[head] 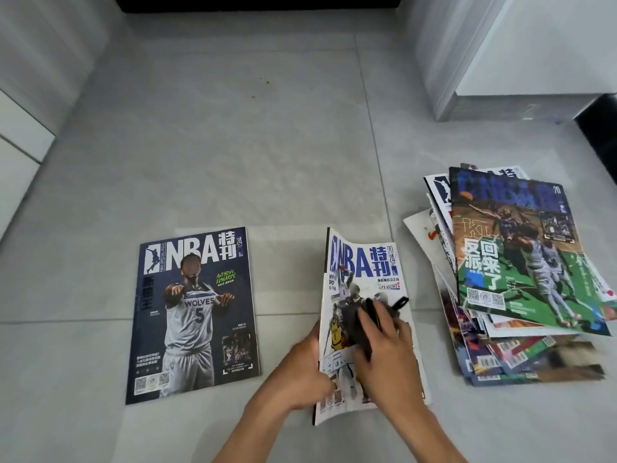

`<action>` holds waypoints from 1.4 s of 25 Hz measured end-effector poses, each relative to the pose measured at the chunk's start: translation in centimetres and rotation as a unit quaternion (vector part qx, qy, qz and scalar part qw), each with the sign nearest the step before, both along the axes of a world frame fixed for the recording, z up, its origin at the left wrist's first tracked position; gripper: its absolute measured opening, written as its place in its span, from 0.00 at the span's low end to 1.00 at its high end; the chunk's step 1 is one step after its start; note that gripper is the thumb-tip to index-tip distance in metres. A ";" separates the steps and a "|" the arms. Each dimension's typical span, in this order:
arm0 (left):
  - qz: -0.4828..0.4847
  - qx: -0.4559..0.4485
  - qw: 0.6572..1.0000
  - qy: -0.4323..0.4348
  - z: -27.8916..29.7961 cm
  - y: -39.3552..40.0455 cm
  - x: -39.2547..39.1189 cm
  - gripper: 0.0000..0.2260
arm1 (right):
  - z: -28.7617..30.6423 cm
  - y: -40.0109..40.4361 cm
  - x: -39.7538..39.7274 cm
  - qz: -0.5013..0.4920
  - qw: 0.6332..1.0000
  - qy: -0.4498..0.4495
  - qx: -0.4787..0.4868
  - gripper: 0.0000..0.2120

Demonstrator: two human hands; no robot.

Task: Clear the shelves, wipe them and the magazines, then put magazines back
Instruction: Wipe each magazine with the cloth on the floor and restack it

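Floor point(233, 145): grey tile, carries everything here; keep your wiped and unwiped magazines on separate patches of it.

Cabinet point(521, 55), upper right of the frame: white, cut off by the edge; you cannot see any shelf from here, so whether they are cleared or wiped cannot be told.

Stack of magazines point(521, 262), right of the frame: fanned loosely, green cover on top. Its lower corner is blurred and the count is hard to make out. Probably the unwiped lot.

Dark magazine point(193, 315), lower left: lying flat, alone, well apart from the stack. Likely done already.

White magazine point(364, 269), lower centre: the one in hand, its spine edge lifted off the floor and the cover bowed.

Left hand point(300, 372): fingers curled round that lifted edge; hold it firmly so the cover does not buckle under the wipe.

Right hand point(384, 349): fingers fairly flat, pressing the cloth onto the cover. Stroke from the spine outward with light pressure, then do the back, which is hidden.

Cloth point(357, 322): dark, bunched, mostly covered by your fingers; its dampness cannot be told.
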State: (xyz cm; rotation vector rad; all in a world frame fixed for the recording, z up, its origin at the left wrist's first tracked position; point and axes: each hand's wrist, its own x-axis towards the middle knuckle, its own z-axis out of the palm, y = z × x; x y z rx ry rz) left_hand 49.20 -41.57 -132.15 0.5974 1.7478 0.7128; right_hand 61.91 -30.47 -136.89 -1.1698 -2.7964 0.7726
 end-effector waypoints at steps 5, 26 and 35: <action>0.367 0.121 0.915 0.118 2.4 -0.2 -1.8 0.16 | 4.6 2.9 -3.2 -0.202 0.935 0.249 -0.149 0.31; 0.175 0.354 0.860 0.322 8.1 0.3 -3.1 0.08 | 13.1 5.2 -5.5 0.289 0.926 0.220 0.099 0.25; 0.335 0.333 0.847 0.243 9.1 -0.2 -3.8 0.07 | 9.5 11.9 -2.1 -0.194 0.938 0.285 -0.039 0.16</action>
